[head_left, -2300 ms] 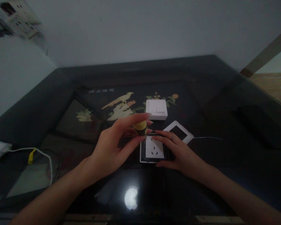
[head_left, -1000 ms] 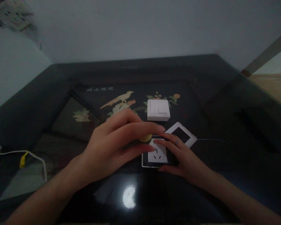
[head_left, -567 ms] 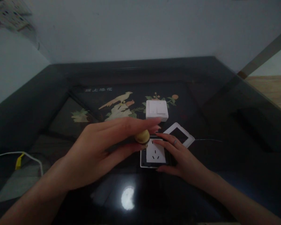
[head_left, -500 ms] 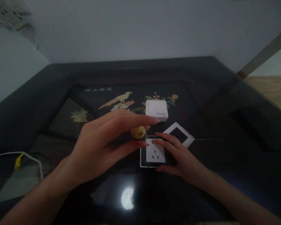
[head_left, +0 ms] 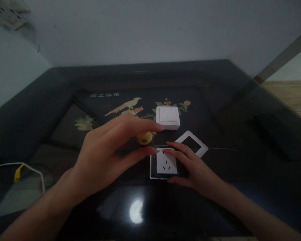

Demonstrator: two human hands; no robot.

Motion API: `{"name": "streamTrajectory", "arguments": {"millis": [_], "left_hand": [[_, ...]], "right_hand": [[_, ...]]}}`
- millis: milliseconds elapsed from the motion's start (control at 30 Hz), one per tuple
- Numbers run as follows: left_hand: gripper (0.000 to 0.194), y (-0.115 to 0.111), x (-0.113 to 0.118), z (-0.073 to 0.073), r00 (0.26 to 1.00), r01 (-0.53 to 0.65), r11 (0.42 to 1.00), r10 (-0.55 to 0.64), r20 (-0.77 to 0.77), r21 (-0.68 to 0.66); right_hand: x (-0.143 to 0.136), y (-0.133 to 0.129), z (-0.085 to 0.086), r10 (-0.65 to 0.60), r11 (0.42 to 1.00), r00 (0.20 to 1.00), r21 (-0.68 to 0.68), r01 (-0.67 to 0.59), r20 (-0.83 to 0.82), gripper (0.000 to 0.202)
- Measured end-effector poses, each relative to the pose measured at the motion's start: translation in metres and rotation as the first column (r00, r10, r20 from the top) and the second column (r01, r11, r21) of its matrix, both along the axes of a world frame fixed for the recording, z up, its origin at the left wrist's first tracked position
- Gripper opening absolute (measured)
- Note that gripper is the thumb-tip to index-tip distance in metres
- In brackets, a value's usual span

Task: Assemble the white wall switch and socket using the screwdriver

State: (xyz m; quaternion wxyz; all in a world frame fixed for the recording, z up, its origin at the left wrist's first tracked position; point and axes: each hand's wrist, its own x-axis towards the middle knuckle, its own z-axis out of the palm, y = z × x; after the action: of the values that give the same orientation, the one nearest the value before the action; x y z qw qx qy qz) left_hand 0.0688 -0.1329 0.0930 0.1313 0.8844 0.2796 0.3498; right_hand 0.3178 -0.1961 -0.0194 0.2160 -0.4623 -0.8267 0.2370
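My left hand (head_left: pixel 107 154) is closed around a screwdriver, whose yellow handle (head_left: pixel 144 138) points up toward me between thumb and forefinger. Its tip is hidden; it is over the left side of a white wall socket (head_left: pixel 163 164) with a black inner frame and five slots. Thumb and fingers of my right hand (head_left: pixel 190 164) steady that socket by its right side on the dark table. Touching the right fingers or just behind them lies a white cover frame (head_left: pixel 203 147), turned at an angle. Behind the socket sits a white switch box (head_left: pixel 168 117).
The dark glossy tabletop (head_left: pixel 110 214) carries a bird and flower picture (head_left: pixel 126 105). At left runs a white cable (head_left: pixel 31 165) with a yellow tag (head_left: pixel 18 173). A power strip (head_left: pixel 10 15) shows at the upper left. A pale wall (head_left: pixel 140 30) stands behind the table.
The screwdriver handle has shifted slightly left and up, and the left thumb and forefinger have moved with it. My right hand and the socket have stayed in place.
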Motion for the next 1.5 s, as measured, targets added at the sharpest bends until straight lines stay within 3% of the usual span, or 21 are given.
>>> {"name": "streamTrajectory", "arguments": {"millis": [100, 267, 367, 467, 567, 667, 733, 867, 933, 1067, 1200, 1267, 1400, 1500], "left_hand": [[0.027, 0.001, 0.005, -0.006, 0.999, -0.033, 0.99, 0.032, 0.013, 0.138], [0.05, 0.001, -0.003, 0.007, 0.99, 0.013, 0.992, -0.03, -0.135, -0.126], [0.06, 0.003, -0.011, 0.014, 0.978, 0.052, 0.984, -0.085, -0.192, -0.168], [0.053, 0.006, -0.011, 0.009, 0.984, 0.032, 0.996, -0.046, -0.174, -0.086], [0.036, 0.008, -0.004, 0.0, 0.997, -0.035, 0.996, 0.04, -0.059, 0.078], [0.027, 0.007, 0.002, -0.003, 0.999, -0.016, 0.983, 0.024, -0.046, 0.184], [0.031, 0.004, 0.002, 0.001, 0.996, 0.023, 0.991, -0.011, -0.093, 0.135], [0.048, 0.0, -0.005, 0.011, 0.982, 0.08, 0.988, -0.101, -0.159, -0.133], [0.05, 0.0, -0.007, 0.013, 0.975, 0.112, 0.979, -0.141, -0.17, -0.17], [0.034, 0.002, -0.003, 0.004, 0.991, 0.09, 0.996, -0.088, -0.105, 0.015], [0.02, 0.0, 0.004, -0.004, 1.0, 0.017, 0.978, -0.018, 0.006, 0.209], [0.018, -0.004, 0.004, -0.002, 1.0, 0.02, 0.987, -0.021, 0.008, 0.157], [0.042, -0.008, 0.0, 0.01, 0.994, 0.072, 0.994, -0.078, -0.075, -0.083], [0.043, -0.006, -0.003, 0.009, 0.989, 0.096, 0.987, -0.109, -0.103, -0.13]], "right_hand": [[0.0, 0.0, 0.0, -0.003, 1.0, 1.0, 0.001, 0.003, -0.001, 0.069], [0.0, 0.001, -0.002, 0.0, 1.0, 1.0, 0.005, 0.0, -0.01, 0.068], [0.0, 0.001, -0.002, -0.001, 1.0, 1.0, -0.005, 0.0, -0.011, 0.069], [0.0, 0.001, -0.001, -0.002, 1.0, 1.0, -0.017, 0.002, -0.006, 0.068], [-0.001, 0.0, 0.001, -0.01, 1.0, 1.0, -0.028, 0.01, -0.001, 0.067], [-0.002, 0.0, 0.002, -0.007, 1.0, 1.0, -0.025, 0.007, -0.007, 0.067], [-0.001, 0.0, 0.002, -0.006, 1.0, 1.0, -0.03, 0.005, -0.008, 0.067], [0.0, 0.0, 0.0, 0.002, 1.0, 1.0, -0.027, -0.002, -0.006, 0.07], [0.0, 0.001, 0.0, 0.001, 1.0, 1.0, -0.02, -0.001, -0.003, 0.071], [-0.001, 0.0, -0.001, -0.006, 1.0, 1.0, -0.022, 0.006, 0.004, 0.071], [-0.002, 0.0, 0.0, -0.004, 1.0, 1.0, -0.011, 0.004, -0.01, 0.072], [-0.002, 0.0, 0.0, -0.005, 1.0, 1.0, -0.006, 0.004, -0.015, 0.071], [-0.001, 0.0, 0.0, -0.011, 1.0, 1.0, -0.012, 0.01, -0.011, 0.075], [-0.001, 0.001, 0.0, -0.012, 1.0, 1.0, -0.024, 0.012, 0.009, 0.076]]}}
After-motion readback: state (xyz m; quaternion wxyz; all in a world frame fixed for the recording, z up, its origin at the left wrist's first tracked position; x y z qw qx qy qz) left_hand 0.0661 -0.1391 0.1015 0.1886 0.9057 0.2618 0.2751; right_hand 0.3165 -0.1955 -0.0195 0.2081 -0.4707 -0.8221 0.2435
